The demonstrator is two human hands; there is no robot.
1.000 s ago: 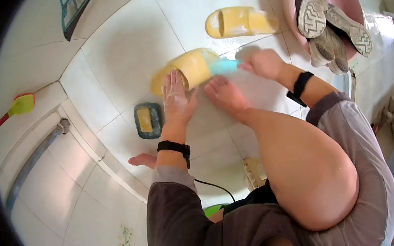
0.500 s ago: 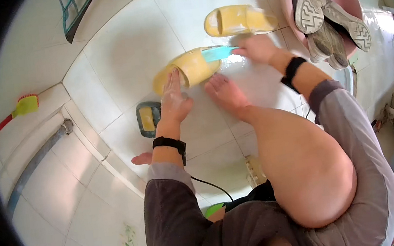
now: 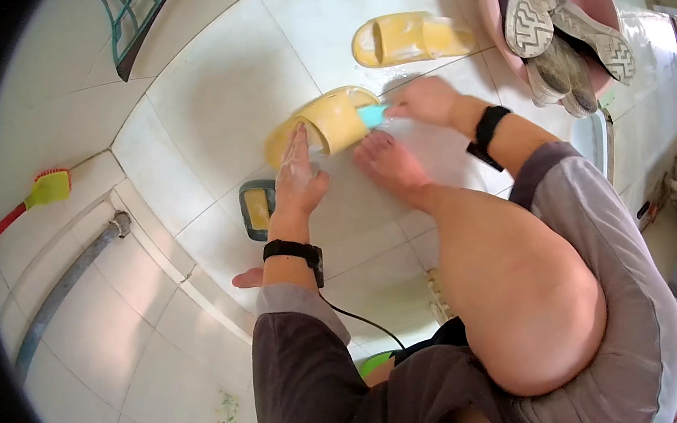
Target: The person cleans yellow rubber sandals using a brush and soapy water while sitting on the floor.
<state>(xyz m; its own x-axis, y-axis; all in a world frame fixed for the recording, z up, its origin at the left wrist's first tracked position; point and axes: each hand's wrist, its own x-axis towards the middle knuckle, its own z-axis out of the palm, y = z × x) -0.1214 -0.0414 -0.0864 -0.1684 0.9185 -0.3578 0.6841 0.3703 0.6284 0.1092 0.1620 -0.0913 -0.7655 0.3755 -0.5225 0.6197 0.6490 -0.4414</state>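
A yellow slipper (image 3: 335, 124) lies on the tiled floor in front of me, with some white suds on it. My left hand (image 3: 298, 178) is foamy and holds its left end, fingers straight and pressed together against it beside the strap. Closed around a turquoise brush (image 3: 373, 116), my right hand (image 3: 425, 104) keeps it at the slipper's right end, past the strap. Blur and the slipper hide the brush's bristles. Farther back lies a second yellow slipper (image 3: 411, 38), also sudsy. Near my left wrist, a yellow soap bar (image 3: 257, 210) rests in a dark soap dish (image 3: 250, 232).
A pink basin (image 3: 490, 6) at the far right holds several dirty shoes (image 3: 560, 69). My bare foot (image 3: 390, 164) stands close to the near slipper. At left are a green brush with a red handle (image 3: 48, 188) and a grey pipe (image 3: 63, 285). A black cord (image 3: 359, 318) runs below my left wrist.
My right hand has shifted slightly left and down, pushing the turquoise brush lower, so less of it shows. My left hand stays on the slipper.
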